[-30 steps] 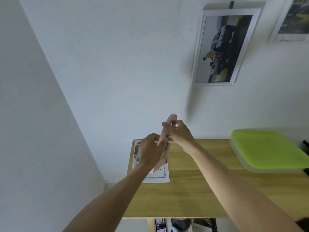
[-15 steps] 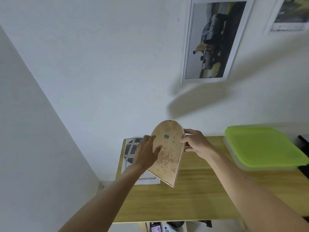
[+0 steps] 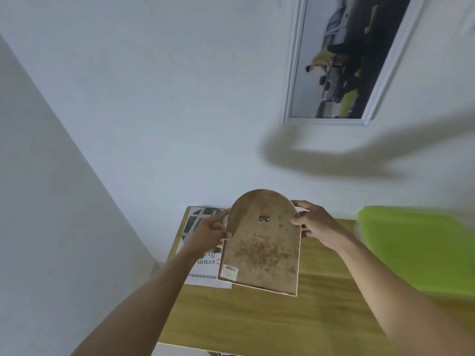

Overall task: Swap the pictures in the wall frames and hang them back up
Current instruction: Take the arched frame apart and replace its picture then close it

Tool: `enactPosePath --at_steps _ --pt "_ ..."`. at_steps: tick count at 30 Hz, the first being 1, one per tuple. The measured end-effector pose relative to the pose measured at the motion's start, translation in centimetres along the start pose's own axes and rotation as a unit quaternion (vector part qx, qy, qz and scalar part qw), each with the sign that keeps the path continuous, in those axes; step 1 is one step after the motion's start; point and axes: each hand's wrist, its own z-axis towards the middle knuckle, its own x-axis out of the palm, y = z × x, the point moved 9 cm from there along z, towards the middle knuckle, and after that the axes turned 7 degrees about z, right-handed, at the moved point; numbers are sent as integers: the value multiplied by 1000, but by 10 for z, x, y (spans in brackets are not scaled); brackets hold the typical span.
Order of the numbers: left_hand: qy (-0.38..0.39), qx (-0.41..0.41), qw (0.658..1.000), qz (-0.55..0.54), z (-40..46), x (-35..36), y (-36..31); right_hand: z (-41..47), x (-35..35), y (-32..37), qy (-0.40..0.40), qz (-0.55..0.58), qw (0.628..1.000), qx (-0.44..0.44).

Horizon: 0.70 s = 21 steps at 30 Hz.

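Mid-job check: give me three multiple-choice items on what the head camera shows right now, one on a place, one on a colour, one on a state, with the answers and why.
1. Where does the printed sheet lie?
A. on the wooden table's left end, against the wall
B. on the green lid
C. hung on the wall

2. What colour is the lid at the table's right end?
A. red
B. lime green
C. black

3. How is the arched frame held?
A. lying flat on the table, untouched
B. in the left hand alone
C. in both hands, its brown back with the metal hanger toward the camera

Answers: 1 A, the sheet rests on the table by the left hand. 2 B, the lid is bright lime. 3 C, the left hand and the right hand grip opposite edges, hanger plate and barcode sticker showing.
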Motion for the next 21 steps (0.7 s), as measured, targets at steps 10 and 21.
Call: enactPosePath --at_steps 10,21 --pt "-73 -27 997 -25 -12 21 24 23 31 2 -47 -430 876 -214" --pt "-123 -29 992 28 -17 30 33 29 37 -13 -20 -464 880 -98"
